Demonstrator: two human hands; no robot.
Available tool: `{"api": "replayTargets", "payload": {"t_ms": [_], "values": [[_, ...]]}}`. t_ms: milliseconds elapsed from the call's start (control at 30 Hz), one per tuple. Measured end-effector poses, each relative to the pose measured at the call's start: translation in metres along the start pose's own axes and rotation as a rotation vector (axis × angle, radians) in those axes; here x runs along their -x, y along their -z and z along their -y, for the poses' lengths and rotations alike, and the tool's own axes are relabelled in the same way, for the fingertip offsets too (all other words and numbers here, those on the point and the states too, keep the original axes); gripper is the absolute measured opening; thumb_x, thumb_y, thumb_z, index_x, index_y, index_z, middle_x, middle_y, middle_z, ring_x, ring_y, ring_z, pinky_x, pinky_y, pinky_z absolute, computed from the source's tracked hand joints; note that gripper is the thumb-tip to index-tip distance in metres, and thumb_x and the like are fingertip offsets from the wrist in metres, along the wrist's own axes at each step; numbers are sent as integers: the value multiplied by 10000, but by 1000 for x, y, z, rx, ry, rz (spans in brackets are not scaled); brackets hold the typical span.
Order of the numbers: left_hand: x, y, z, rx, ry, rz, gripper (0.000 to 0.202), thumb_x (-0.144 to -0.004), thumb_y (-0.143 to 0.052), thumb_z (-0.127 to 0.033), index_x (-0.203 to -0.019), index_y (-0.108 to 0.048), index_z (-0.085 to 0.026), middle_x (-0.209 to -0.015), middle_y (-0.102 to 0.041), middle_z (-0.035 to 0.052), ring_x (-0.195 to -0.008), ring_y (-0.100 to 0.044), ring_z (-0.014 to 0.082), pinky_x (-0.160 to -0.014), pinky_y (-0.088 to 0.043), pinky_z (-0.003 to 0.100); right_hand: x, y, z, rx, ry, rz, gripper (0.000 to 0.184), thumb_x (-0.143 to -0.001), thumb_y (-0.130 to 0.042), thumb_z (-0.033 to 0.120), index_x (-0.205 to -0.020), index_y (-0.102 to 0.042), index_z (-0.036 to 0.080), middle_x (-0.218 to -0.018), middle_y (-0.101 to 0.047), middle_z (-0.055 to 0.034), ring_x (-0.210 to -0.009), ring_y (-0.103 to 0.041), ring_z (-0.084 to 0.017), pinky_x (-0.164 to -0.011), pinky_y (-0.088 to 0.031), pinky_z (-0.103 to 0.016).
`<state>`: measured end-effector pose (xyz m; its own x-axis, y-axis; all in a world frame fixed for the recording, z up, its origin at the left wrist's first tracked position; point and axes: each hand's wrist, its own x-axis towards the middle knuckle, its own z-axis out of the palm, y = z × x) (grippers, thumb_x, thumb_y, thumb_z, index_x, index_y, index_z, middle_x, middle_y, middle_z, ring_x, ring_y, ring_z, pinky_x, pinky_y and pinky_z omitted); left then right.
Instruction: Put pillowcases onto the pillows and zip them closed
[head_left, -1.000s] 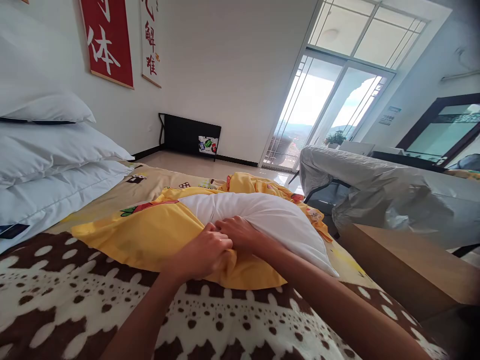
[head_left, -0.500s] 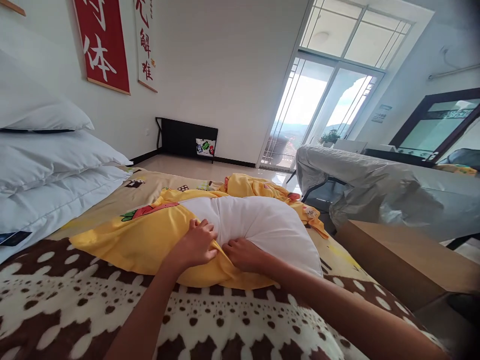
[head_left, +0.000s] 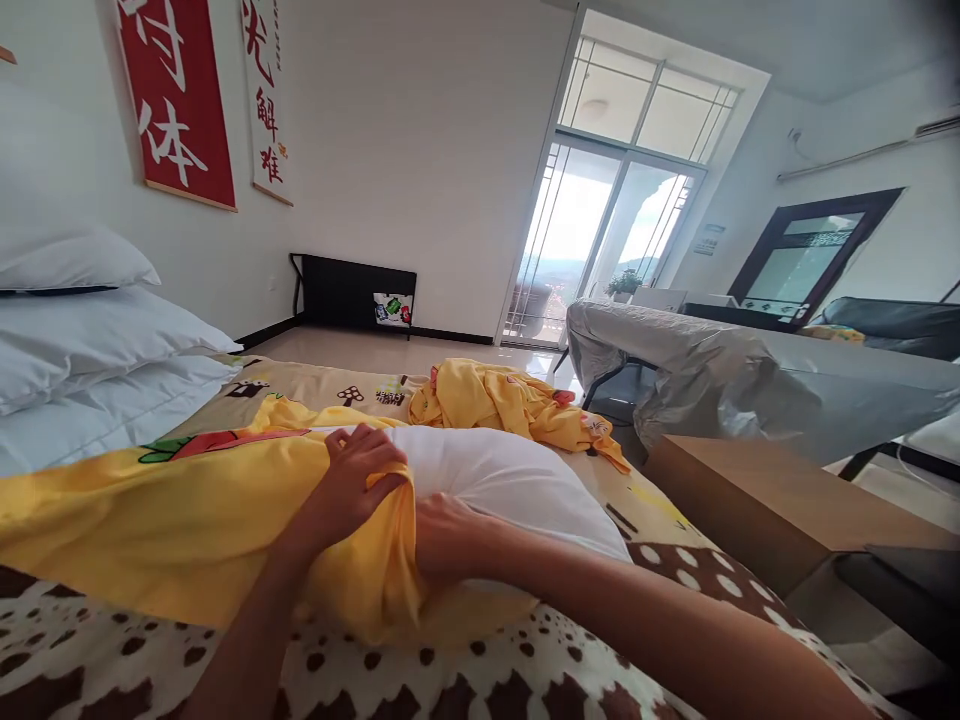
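A white pillow [head_left: 517,480] lies on the bed, its left part inside a yellow pillowcase [head_left: 187,530] with a carrot print. My left hand [head_left: 364,485] is closed on the edge of the pillowcase opening and holds it up. Just right of it, my right hand [head_left: 446,535] reaches in at that opening, pressed against the pillow. Creases in the white cloth run out from this hand, which is closed on the pillow; its fingertips are hidden behind the yellow fabric.
Crumpled yellow cloth [head_left: 495,395] lies beyond the pillow on the patterned bedding [head_left: 300,385]. White pillows [head_left: 112,340] are stacked at left. To the right stand a cardboard box [head_left: 772,490] and furniture under a plastic sheet [head_left: 712,365].
My left hand has drawn the pillowcase edge up and left, and the case spreads farther left. My right hand has gone deeper into the opening. The camera view has shifted.
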<state>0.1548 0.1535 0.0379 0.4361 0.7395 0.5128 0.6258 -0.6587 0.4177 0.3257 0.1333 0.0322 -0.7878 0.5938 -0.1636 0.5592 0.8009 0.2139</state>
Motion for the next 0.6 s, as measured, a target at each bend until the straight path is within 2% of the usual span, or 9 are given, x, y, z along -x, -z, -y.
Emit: {"api": "replayTargets", "payload": {"t_ms": [67, 100, 133, 200, 300, 367, 433, 500, 600], "values": [[1, -1, 10, -85, 91, 373, 125, -774, -472, -201, -794, -594, -214, -898, -624, 20, -954, -520, 218, -906, -282, 430, 0, -17, 20, 3, 130, 86, 187, -817, -583, 288, -931, -656, 159, -888, -690, -66, -706, -628, -204, -490, -391, -276], [2, -2, 13, -98, 130, 482, 119, -733, -488, -188, -789, -590, -209, -910, -627, 18, -947, -532, 219, -895, -294, 427, 1, -23, 28, -4, 179, 116, 235, -794, -617, 311, -964, -660, 154, -934, -688, -82, -736, -633, -214, -503, -408, -282], [3, -3, 15, -110, 160, 517, 124, -703, -510, -199, -799, -589, -207, -940, -626, 22, -955, -537, 224, -890, -304, 426, 4, -25, 33, -21, 207, 143, 307, -758, -659, 337, -999, -660, 148, -984, -681, -100, -766, -637, -225, -519, -422, -288], [5, -2, 19, -154, 196, 428, 227, -678, -571, -278, -895, -604, -220, -1095, -606, 49, -1053, -514, 261, -928, -300, 450, 9, -16, 31, -114, 241, 198, 436, -697, -721, 380, -1049, -658, 131, -1047, -667, -126, -814, -640, -237, -573, -449, -292], [6, 4, 22, -187, 253, 341, 478, -704, -606, -426, -1149, -576, -254, -1345, -510, 79, -1241, -408, 310, -1032, -218, 500, 13, 17, -11, -448, 301, 333, 411, -776, -671, 384, -1108, -655, 142, -985, -690, -71, -821, -643, -186, -686, -465, -252], [6, 8, 22, -155, 290, 384, 544, -729, -596, -504, -1211, -559, -255, -1326, -547, 70, -1251, -411, 311, -1060, -196, 492, 12, 37, -55, -621, 129, 277, 384, -840, -603, 358, -1183, -631, 188, -968, -696, -24, -848, -643, -153, -754, -461, -225], [6, 10, 19, -143, 298, 400, 501, -741, -588, -542, -1148, -604, -250, -1204, -629, 57, -1170, -483, 304, -1049, -218, 483, 9, 44, -97, -561, -282, 35, 427, -850, -583, 383, -1254, -587, 243, -1094, -673, -24, -965, -624, -173, -843, -444, -247], [6, 8, 14, -158, 280, 374, 404, -762, -582, -522, -1056, -640, -250, -1125, -658, 53, -1099, -532, 291, -1020, -251, 481, 5, 33, -127, -415, -611, -155, 503, -846, -583, 425, -1312, -537, 240, -1251, -604, -72, -1123, -558, -237, -946, -394, -319], [4, 2, 5, -192, 262, 338, 295, -796, -576, -453, -974, -647, -228, -1065, -663, 65, -1057, -561, 271, -989, -287, 463, -2, -9, -139, -354, -772, -146, 415, -897, -515, 421, -1225, -603, 185, -1215, -622, -124, -1138, -553, -282, -953, -376, -382]]}}
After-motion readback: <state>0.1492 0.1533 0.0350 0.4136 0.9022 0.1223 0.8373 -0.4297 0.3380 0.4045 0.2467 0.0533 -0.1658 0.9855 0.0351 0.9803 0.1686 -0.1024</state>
